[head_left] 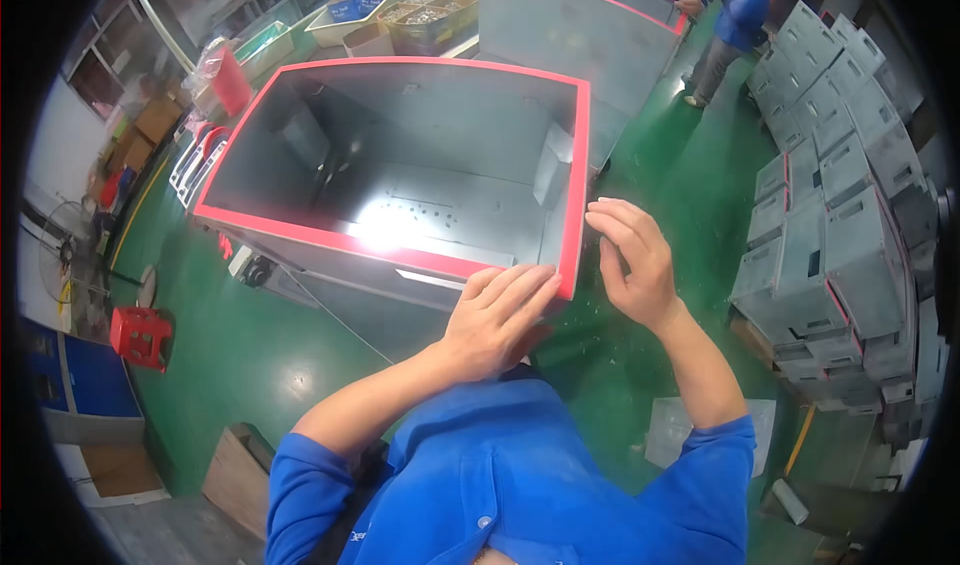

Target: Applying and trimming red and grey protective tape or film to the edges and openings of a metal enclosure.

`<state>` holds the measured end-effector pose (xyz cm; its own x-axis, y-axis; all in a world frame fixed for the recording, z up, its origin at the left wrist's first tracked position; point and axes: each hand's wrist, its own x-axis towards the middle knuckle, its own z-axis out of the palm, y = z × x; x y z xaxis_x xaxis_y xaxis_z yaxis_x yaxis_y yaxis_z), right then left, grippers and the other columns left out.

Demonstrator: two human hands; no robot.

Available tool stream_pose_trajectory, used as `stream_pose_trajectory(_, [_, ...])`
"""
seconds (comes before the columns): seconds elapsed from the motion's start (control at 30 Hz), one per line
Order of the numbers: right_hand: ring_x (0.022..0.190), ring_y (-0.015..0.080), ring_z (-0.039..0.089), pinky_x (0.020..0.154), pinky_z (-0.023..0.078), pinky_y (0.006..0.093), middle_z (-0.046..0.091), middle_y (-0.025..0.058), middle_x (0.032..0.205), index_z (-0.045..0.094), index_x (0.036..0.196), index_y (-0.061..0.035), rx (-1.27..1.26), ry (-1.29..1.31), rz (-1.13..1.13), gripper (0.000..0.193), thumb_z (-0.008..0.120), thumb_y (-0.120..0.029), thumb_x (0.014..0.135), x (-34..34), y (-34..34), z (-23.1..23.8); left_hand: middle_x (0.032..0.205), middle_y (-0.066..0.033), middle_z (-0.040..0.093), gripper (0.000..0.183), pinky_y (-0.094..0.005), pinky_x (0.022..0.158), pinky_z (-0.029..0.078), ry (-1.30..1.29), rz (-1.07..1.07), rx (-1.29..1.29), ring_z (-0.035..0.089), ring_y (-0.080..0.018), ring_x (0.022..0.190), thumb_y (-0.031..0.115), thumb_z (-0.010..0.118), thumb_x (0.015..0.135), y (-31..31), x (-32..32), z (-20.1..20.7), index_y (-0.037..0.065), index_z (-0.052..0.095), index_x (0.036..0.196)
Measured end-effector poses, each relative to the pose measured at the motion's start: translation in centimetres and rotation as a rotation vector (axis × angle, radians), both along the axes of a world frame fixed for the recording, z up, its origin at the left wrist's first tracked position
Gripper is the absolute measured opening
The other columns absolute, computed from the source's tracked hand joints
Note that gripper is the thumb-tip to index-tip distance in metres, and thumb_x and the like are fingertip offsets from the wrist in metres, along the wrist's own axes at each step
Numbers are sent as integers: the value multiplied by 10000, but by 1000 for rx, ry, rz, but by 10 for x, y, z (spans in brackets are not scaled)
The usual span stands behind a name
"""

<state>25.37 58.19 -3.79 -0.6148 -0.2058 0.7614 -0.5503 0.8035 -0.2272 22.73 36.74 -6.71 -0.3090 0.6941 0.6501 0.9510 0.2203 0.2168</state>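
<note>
Left hand (503, 317) lies flat, fingers together, on the near-right corner of a rectangular red-rimmed grey metal box (577, 175), probably steadying it. Right hand (637, 267)'s half-curled beside that edge, can't tell if touching. Box sits open-side-up, dead ahead.

head | left fisheye, head-worn | faces down, forward | near open box (430, 115)

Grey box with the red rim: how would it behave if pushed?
The box seems stiff, showing no visible sag under the left hand. Probably heavy, being big and apparently sheet metal. Unlikely to roll, given its flat-sided shape.
</note>
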Motion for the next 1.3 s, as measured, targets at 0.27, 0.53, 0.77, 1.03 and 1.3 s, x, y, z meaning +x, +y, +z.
stream_pose_trajectory(0.27, [1116,316,517,970,389,418,541,177,1181,531,1136,25,319,-16,130,377,474,-38,769,-20,8,-14,1174,-53,549,519,-341,836,381,50,141,-9,511,-220,1034,156,635,639,11,11,3,63,559,1144])
stream_pose_trajectory(0.53, [1212,330,420,1028,323,416,451,206,1281,423,1242,34,365,-15,-76,476,432,17,766,-139,80,-31,1188,-6,575,449,-337,836,307,90,252,-53,500,-223,1031,288,658,711,18,19,-5,114,585,1119])
stream_pose_trajectory(0.77, [1230,337,392,1037,308,408,421,215,1303,399,1259,34,335,-74,-181,502,418,48,757,-178,91,-39,1215,-47,558,441,-386,955,268,23,244,-84,488,-251,1135,228,653,729,13,24,-9,84,573,1138])
stream_pose_trajectory(1.03, [1128,398,486,964,392,460,498,270,1194,497,1132,112,277,-173,-65,394,442,38,749,11,-28,-9,1293,-62,483,471,-425,1031,292,-31,-48,-79,442,-234,1207,96,513,760,-21,14,-11,75,500,1230])
stream_pose_trajectory(1.3, [1166,374,459,993,355,452,492,249,1216,466,1194,96,306,-272,-431,452,513,-69,776,77,-114,-9,1279,-161,465,645,-452,987,347,-171,3,-132,374,-365,1241,43,704,652,-203,-38,-18,27,458,1248])
